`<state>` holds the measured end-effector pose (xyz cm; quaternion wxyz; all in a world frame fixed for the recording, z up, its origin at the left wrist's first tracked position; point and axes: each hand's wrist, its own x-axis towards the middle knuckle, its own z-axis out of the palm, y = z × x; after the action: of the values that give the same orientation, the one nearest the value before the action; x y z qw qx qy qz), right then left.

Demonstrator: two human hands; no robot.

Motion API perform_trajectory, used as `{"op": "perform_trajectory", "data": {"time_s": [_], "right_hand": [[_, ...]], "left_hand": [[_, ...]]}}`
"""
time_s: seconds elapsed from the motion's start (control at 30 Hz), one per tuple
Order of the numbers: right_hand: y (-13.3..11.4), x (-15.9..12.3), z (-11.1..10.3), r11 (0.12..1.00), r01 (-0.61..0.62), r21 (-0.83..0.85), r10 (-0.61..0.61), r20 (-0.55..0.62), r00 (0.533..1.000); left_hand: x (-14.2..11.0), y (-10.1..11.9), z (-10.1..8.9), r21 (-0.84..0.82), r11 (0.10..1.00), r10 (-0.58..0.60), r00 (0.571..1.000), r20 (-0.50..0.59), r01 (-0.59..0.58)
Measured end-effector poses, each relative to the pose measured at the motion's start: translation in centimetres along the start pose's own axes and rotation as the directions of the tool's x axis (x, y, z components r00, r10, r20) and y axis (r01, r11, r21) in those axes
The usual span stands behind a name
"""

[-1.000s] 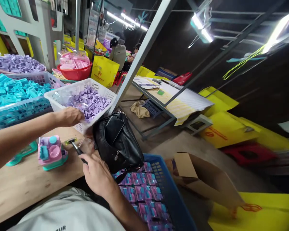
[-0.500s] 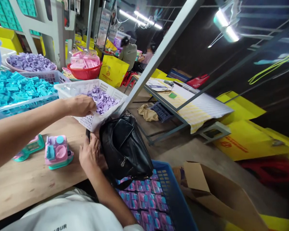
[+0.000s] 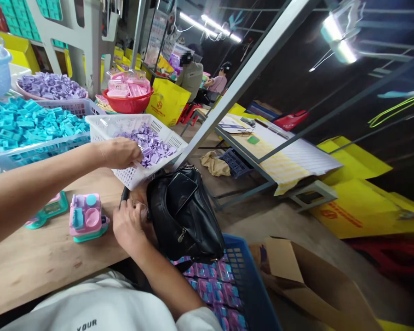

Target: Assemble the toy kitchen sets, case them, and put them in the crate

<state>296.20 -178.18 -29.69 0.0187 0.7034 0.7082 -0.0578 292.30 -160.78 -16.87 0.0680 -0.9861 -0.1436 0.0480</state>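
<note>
My left hand reaches into a white basket of small purple plastic parts, fingers curled over the parts; what they hold is hidden. My right hand rests on the wooden table beside a black bag, fingers closed round a thin black tool handle and a bit of clear plastic. A pink, purple and teal toy stands left of that hand.
A grey basket of teal parts and a bowl of purple parts stand at the back left. A blue crate of packed pink toys sits below the bag, a cardboard box beside it. Other people sit far back.
My right hand, which held the tool by its handle out on the table, has drawn in close beside the black bag. My left hand has moved deeper into the white basket.
</note>
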Motion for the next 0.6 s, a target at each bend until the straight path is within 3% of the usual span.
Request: {"op": "perform_trajectory", "data": {"time_s": [0.1,0.3,0.5,0.6], "right_hand": [[-0.5,1.6,1.3,0.999,0.053,0.011,-0.054,0.084,0.995],[0.0,3.9,2.6,0.991,-0.130,0.000,0.130,0.037,0.991],[1.2,-0.2,0.5,0.989,-0.033,0.147,0.037,-0.025,0.999],[2.0,-2.6,-0.3,0.974,-0.123,0.190,0.126,-0.004,0.992]], "left_hand": [[0.0,0.1,0.2,-0.001,1.000,-0.012,1.000,0.013,0.012],[-0.2,0.1,0.6,-0.037,0.999,0.009,1.000,-0.008,-0.009],[-1.5,2.3,2.9,-0.080,0.997,0.000,0.999,0.047,0.004],[-2.3,3.1,4.3,-0.126,0.992,0.008,0.997,0.070,0.001]]}}
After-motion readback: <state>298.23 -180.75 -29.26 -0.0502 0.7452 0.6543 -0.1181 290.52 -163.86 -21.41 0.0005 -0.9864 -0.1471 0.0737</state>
